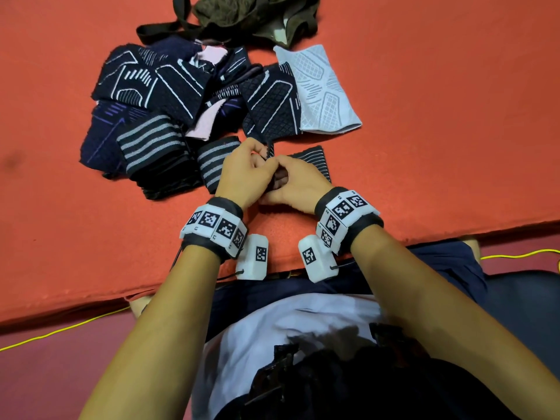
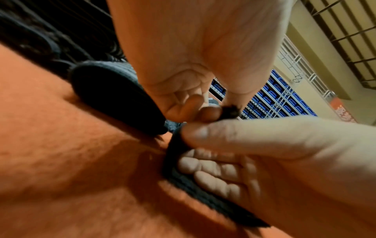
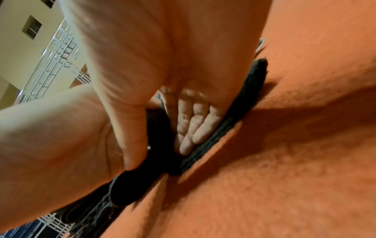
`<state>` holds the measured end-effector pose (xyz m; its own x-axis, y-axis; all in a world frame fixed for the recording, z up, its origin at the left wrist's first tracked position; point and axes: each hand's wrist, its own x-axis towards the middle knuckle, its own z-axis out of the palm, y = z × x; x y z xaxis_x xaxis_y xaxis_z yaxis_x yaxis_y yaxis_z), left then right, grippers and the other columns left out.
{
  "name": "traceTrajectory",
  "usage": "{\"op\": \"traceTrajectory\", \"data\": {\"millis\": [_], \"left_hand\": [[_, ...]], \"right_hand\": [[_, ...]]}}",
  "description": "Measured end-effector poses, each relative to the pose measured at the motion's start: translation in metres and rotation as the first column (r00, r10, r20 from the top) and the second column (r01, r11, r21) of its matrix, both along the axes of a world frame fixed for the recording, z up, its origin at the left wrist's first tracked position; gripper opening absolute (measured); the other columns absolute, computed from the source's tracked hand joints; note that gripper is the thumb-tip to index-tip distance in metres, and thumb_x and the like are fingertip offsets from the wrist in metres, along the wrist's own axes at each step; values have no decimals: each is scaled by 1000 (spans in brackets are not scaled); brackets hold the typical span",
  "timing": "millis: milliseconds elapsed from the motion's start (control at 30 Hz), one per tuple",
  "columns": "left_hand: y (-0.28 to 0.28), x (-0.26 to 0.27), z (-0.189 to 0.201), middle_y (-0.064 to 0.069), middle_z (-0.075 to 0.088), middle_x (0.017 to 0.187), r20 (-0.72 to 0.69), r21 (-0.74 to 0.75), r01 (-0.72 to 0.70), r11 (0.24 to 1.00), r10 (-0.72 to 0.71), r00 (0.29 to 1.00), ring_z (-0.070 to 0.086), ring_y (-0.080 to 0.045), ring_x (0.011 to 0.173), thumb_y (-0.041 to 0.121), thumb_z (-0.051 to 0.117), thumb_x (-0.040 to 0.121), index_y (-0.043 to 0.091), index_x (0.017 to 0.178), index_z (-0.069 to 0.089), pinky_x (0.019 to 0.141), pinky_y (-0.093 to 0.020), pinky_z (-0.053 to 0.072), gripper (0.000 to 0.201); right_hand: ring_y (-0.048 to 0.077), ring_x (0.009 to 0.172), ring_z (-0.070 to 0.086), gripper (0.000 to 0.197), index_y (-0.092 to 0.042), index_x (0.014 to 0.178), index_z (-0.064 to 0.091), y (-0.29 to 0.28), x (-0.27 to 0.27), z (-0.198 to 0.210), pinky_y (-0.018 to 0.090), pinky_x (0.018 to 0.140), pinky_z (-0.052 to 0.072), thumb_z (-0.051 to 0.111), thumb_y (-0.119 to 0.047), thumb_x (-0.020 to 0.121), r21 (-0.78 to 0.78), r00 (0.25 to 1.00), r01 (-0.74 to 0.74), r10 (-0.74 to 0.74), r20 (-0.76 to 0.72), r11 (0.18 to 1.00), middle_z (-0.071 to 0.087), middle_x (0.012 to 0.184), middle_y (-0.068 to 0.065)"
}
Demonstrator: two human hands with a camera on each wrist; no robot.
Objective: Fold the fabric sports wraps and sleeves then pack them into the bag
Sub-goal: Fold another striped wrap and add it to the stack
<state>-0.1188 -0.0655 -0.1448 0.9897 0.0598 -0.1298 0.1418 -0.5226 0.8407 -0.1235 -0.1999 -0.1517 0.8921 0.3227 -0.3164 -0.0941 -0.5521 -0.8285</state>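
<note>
A dark wrap with thin grey stripes (image 1: 313, 163) lies on the orange surface in front of me, both hands on it. My left hand (image 1: 257, 157) pinches a raised dark end of it (image 2: 230, 112) between thumb and fingertips. My right hand (image 1: 283, 177) holds a fold of the same wrap (image 3: 160, 133), thumb on one side, fingers (image 3: 191, 127) laid along the other. The olive bag (image 1: 257, 16) sits slumped at the far edge, its black strap (image 1: 163, 30) trailing left.
A striped rolled wrap (image 1: 216, 162) lies just left of my left hand. Behind it is a heap of several dark patterned sleeves (image 1: 151, 86) with pink pieces. A white sleeve (image 1: 321, 89) lies at the right. A yellow cable (image 1: 60, 330) runs along the floor.
</note>
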Motion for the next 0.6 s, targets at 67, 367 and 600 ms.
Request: {"op": "traceTrajectory", "data": {"millis": [67, 367, 600], "left_hand": [[2, -1, -5, 7, 57, 64, -22, -38, 20, 999, -21, 1000, 52, -12, 61, 29, 65, 84, 24, 84, 57, 66, -35, 47, 10], [-3, -3, -23, 14, 58, 76, 7, -25, 168, 985, -168, 986, 51, -2, 69, 5, 55, 92, 28, 101, 69, 72, -20, 42, 28], [-6, -2, -28, -4, 52, 98, -24, -22, 138, 990, -138, 990, 51, -6, 62, -6, 63, 78, 25, 110, 65, 75, -34, 55, 45]], "right_hand": [[9, 70, 62, 44, -23, 101, 61, -1, -1, -3, 33, 74, 54, 83, -35, 66, 51, 997, 65, -63, -36, 997, 69, 78, -8], [11, 62, 52, 26, -25, 69, 52, -21, 7, -5, 29, 58, 33, 59, -32, 93, -130, 948, 315, -305, 88, 940, 54, 63, -9], [32, 96, 60, 20, -8, 101, 63, -28, 8, -4, 31, 71, 39, 52, -23, 95, -319, 931, 346, -280, 234, 882, 64, 106, 13]]}}
